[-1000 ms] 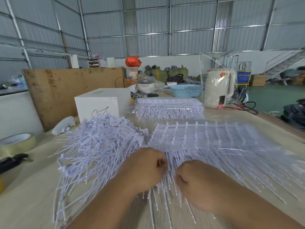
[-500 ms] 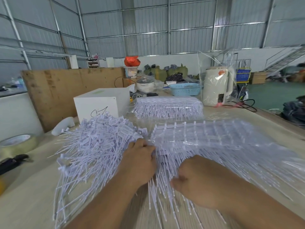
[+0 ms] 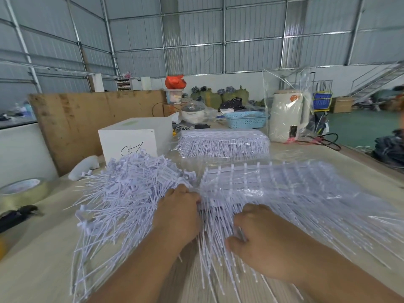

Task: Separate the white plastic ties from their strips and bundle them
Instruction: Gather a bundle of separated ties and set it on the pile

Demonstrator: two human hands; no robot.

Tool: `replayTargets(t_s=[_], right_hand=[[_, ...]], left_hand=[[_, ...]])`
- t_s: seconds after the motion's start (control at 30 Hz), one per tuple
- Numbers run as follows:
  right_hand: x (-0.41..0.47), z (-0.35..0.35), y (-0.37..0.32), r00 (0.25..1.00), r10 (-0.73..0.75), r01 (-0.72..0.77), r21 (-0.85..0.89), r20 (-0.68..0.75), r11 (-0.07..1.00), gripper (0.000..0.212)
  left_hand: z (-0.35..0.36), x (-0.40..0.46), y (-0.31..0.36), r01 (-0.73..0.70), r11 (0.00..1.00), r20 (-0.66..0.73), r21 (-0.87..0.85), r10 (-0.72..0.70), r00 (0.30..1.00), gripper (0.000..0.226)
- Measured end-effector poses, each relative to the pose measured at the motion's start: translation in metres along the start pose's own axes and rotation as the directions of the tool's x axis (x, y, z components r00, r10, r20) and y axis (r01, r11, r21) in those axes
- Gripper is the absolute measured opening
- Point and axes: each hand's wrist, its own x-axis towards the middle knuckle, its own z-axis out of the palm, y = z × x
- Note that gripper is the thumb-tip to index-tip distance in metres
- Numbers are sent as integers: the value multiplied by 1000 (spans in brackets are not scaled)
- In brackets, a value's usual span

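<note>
I am looking down at the worktop [image 3: 43, 265], where a loose pile of separated ties [image 3: 122, 197] is lying on the left and a stack of strips [image 3: 295, 193], with the ties attached in rows like combs, is lying just right of it under clear plastic film. My left hand [image 3: 178, 215] is resting where pile and stack meet, fingers curled down over the head end; I cannot tell whether they are pinching anything. My right hand [image 3: 262, 237] is gripping a clutch of thin tie tails, thumb tucked underneath.

I am judging these ties as very light, thin and springy: each one is bending easily, and the smooth plastic is likely to slip through a loose grip. The tails are fanning out and tangling, so I am favouring a hold close to the heads, near the strip spine, where the plastic looks stiffer and a twist should snap it free. A second wrapped stack [image 3: 223, 145] is waiting farther back.
</note>
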Motion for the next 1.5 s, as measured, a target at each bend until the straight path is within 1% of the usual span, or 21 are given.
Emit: replayTargets(t_s=[0.1, 0.17, 0.23, 0.3, 0.33, 0.37, 0.43, 0.5, 0.57, 0.6, 0.7, 0.8, 0.9, 1.0, 1.13, 1.2, 1.23, 1.3, 1.37, 1.43, 1.5], right_hand=[[1, 2, 2, 999, 5, -4, -11, 34, 1000, 31], [1, 1, 3, 999, 12, -11, -21, 42, 1000, 30], [2, 1, 4, 998, 25, -24, -26, 57, 999, 31], [2, 2, 4, 996, 32, -31, -5, 79, 999, 31], [3, 3, 5, 997, 25, -26, 8, 78, 1000, 27], [4, 5, 6, 998, 13, -13, 5, 66, 1000, 23], [7, 6, 9, 999, -8, 8, -9, 42, 1000, 29], [10, 8, 11, 998, -35, 36, -23, 50, 999, 33], [13, 11, 15, 998, -42, 43, -22, 51, 999, 33], [15, 12, 17, 998, -33, 34, -2, 48, 999, 30], [19, 15, 20, 1000, -13, 13, 34, 25, 999, 8], [23, 15, 23, 1000, -12, 12, 27, -8, 1000, 21], [26, 14, 28, 999, -33, 34, 21, -40, 999, 17], [24, 9, 29, 997, -58, 60, 39, -45, 997, 20], [17, 4, 28, 997, -81, 81, 33, -12, 996, 21], [14, 1, 28, 997, -82, 82, 1, -8, 997, 20], [12, -1, 26, 996, -92, 92, -13, -5, 996, 18], [10, -3, 23, 994, -108, 108, -22, 8, 994, 11], [9, -5, 20, 996, -91, 91, -39, 4, 995, 6], [9, -6, 21, 997, -79, 80, -77, 11, 994, 13], [9, -6, 23, 994, -82, 89, -106, 75, 990, 16]], left_hand=[[-6, 0, -4, 14, 997, -5, -77, -15, 1000, 29], [-15, -2, -5, 45, 993, 7, -111, -44, 999, 18], [-21, -4, -7, 64, 993, 83, -104, -55, 995, 16], [-23, -7, -6, 55, 995, 220, -81, -36, 975, 29], [-23, -9, -4, 34, 998, 271, -52, -19, 962, 31], [-24, -9, -1, 10, 1000, 302, -16, -5, 953, 29], [-26, -11, 3, -12, 1000, 306, -2, 12, 952, 20], [-28, -13, 5, 17, 994, 293, -104, 15, 956, 13], [-31, -15, 6, 45, 961, 302, -274, 41, 953, 10], [-33, -16, 7, 50, 937, 311, -347, 64, 948, 9], [-39, -18, 14, 64, 871, 375, -488, 143, 916, 10], [-43, -22, 18, 64, 813, 431, -578, 238, 870, 13], [-46, -22, 19, 51, 774, 389, -631, 259, 884, 11], [-48, -20, 17, 84, 712, 363, -697, 250, 898, 9], [-47, -20, 16, 79, 695, 351, -714, 258, 900, 14], [-46, -21, 16, 75, 678, 339, -731, 266, 902, 8], [-47, -22, 16, 75, 662, 316, -746, 252, 915, 6], [-45, -20, 14, 47, 633, 213, -773, 190, 958, 18], [-42, -19, 12, 0, 645, 138, -764, 163, 977, 19], [-38, -20, 15, -56, 675, 90, -736, 180, 980, 22], [-34, -20, 16, -98, 699, 30, -709, 168, 985, 37]])
